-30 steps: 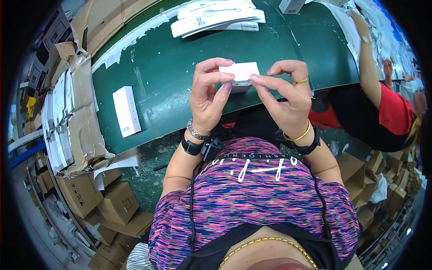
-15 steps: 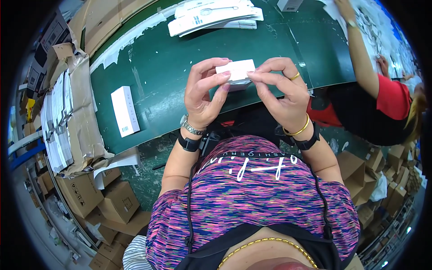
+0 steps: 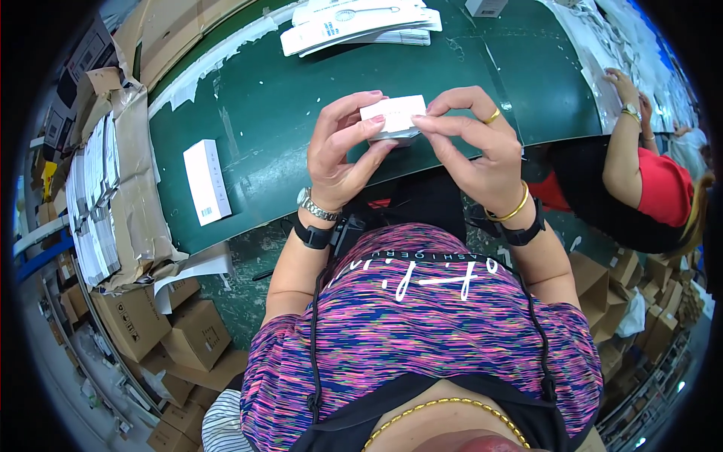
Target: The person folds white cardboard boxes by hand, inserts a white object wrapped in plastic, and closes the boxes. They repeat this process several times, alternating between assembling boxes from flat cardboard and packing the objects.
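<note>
A small white box is held above the near edge of the green table, one end face turned up toward me. My left hand grips its left side, thumb on the upper face and other fingers around the side and below. At the right corner, my right hand pinches the edge between thumb and fingertips. The lower part of the box is mostly hidden by my fingers. Off to the left, a second white box lies on the table, long and narrow.
Flat printed white cartons are stacked at the far side of the green table. Another white box stands behind. At left, a torn cardboard carton holds many folded white sheets. A co-worker's arm reaches over the table at right.
My right hand has shifted slightly at the box's right corner, its wrist moving a little right. The co-worker's arm has drawn back toward the right. My left hand keeps its grip.
</note>
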Available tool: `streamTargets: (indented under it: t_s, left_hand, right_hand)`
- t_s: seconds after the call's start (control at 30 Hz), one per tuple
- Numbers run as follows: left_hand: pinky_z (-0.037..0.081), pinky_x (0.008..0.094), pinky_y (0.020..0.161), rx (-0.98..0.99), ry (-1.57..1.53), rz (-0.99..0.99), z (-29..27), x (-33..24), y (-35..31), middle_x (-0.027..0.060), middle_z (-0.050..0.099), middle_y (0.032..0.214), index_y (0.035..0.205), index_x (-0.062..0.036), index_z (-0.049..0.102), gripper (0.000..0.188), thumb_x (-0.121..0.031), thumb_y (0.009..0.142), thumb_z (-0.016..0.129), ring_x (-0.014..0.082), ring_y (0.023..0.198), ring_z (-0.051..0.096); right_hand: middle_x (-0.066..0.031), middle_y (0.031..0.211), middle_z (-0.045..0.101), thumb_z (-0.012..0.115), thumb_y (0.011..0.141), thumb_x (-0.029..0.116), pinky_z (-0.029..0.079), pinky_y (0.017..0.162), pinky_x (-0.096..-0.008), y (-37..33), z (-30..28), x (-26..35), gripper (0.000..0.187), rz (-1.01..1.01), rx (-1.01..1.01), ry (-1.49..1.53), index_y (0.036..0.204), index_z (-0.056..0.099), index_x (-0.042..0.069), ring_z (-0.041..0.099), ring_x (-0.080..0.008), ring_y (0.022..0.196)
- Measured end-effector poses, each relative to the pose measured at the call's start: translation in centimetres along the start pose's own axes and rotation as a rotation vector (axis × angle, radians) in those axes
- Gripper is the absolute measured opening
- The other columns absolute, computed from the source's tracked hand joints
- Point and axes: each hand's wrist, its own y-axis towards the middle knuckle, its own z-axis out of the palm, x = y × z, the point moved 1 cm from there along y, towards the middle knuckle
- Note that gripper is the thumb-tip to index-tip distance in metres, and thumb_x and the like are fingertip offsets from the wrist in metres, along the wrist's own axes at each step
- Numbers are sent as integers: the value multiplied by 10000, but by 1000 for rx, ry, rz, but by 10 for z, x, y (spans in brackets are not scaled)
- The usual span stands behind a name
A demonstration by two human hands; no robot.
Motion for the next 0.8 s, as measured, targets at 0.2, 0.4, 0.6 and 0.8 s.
streamTargets:
  t_s: [0.2, 0.4, 0.6, 0.8]
  left_hand:
    - [629, 427, 942, 12, 36, -24, -2, 2, 0, 212, 608, 1333, 1236, -89, 651, 504, 47, 793, 850, 347, 1193, 680]
    - [632, 424, 941, 3, 14, -32, -2, 0, 0, 201, 618, 1318, 1233, -90, 657, 487, 50, 803, 839, 351, 1198, 678]
    - [633, 429, 945, 9, 42, 0, 0, 0, 0, 200, 610, 1324, 1219, -86, 668, 464, 54, 808, 832, 357, 1209, 672]
    - [612, 414, 954, 51, 61, 18, -3, 1, -3, 221, 582, 1378, 1264, -81, 641, 454, 39, 857, 803, 354, 1259, 633]
  right_hand:
    - [-111, 1012, 651, 736, 801, -141, 550, 787, -326, -1, 0, -2, 327, 39, 47, 24, 1073, 801, 28, 672, -236, 941]
    - [-101, 994, 634, 728, 802, -113, 547, 831, -349, 1, 2, -1, 325, 3, 55, -8, 1083, 800, 34, 666, -250, 963]
    - [-101, 1013, 619, 724, 787, -73, 538, 925, -400, -7, 7, -9, 329, -86, 2, -3, 1084, 802, 42, 648, -275, 1063]
    - [-111, 1137, 610, 746, 815, -62, 521, 1000, -407, -16, 14, -5, 308, 14, -14, 60, 1102, 788, 40, 640, -284, 1129]
